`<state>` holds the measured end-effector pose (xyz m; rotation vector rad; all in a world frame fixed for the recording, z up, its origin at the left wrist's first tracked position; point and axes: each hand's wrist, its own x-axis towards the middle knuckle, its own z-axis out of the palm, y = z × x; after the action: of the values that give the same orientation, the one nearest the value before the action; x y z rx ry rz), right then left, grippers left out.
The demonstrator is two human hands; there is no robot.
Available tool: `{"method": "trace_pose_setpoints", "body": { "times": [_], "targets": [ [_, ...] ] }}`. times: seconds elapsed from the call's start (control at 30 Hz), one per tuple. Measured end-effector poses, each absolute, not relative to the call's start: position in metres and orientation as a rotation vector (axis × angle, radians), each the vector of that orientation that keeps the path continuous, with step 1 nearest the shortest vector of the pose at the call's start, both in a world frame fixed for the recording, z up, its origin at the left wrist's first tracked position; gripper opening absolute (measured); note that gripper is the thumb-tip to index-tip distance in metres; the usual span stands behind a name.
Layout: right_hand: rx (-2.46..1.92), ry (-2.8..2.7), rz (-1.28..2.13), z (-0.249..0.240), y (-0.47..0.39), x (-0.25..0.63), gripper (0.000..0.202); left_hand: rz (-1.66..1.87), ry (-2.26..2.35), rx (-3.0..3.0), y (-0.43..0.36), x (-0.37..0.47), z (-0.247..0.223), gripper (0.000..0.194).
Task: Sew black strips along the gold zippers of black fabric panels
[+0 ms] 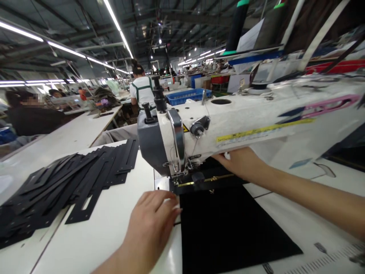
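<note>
A black fabric panel (228, 228) with a gold zipper (205, 181) across its far part lies on the sewing machine bed. The zipper's left end is at the presser foot (176, 179) of a white sewing machine (242, 121). My left hand (151, 220) is at the panel's left edge just in front of the foot, fingers bent and closed on that edge. Under the machine arm, my right hand (242, 163) grips raised black material behind the zipper. Its fingertips are partly hidden by the material and the machine.
A spread pile of black slotted strips (76, 175) covers the left part of the white table (119, 224). Thread cones (235, 26) stand above the machine. Behind it are a blue basket (188, 96) and a person in a white top (142, 89); another person (34, 114) sits at left.
</note>
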<state>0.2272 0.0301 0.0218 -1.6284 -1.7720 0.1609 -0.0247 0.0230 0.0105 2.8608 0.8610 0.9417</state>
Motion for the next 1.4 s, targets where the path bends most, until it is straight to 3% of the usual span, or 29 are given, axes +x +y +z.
{"method": "trace_pose_setpoints", "body": {
  "times": [0.17, 0.27, 0.4, 0.7, 0.9, 1.1, 1.4],
  "targets": [
    [-1.229, -2.326, 0.002, 0.010, -0.020, 0.171, 0.014, 0.859, 0.720, 2.983, 0.051, -0.037, 0.003, 0.019],
    [-1.449, -2.348, -0.129, 0.006, -0.018, 0.145, 0.018, 0.829, 0.958, 2.831, 0.052, -0.030, 0.006, 0.018],
    [-1.585, -2.346, -0.030, 0.007, 0.000, 0.138, 0.025, 0.756, 1.275, 2.634, 0.050, -0.027, 0.013, 0.014],
    [-1.392, -2.419, 0.005, -0.002, -0.004, 0.145, 0.016, 0.715, 0.956, 3.033, 0.046, -0.027, -0.003, 0.018],
    [-1.309, -2.191, -0.465, 0.000, 0.002, 0.151, 0.015, 0.677, 0.992, 3.138, 0.043, -0.025, -0.003, 0.021],
    [-1.284, -2.323, -0.027, -0.005, 0.014, 0.154, 0.023, 0.748, 0.962, 3.203, 0.044, -0.029, -0.007, 0.028],
    [-1.171, -2.469, -0.049, -0.002, 0.020, 0.165, 0.026, 0.826, 0.715, 3.181, 0.055, -0.023, -0.004, 0.026]
  ]
}}
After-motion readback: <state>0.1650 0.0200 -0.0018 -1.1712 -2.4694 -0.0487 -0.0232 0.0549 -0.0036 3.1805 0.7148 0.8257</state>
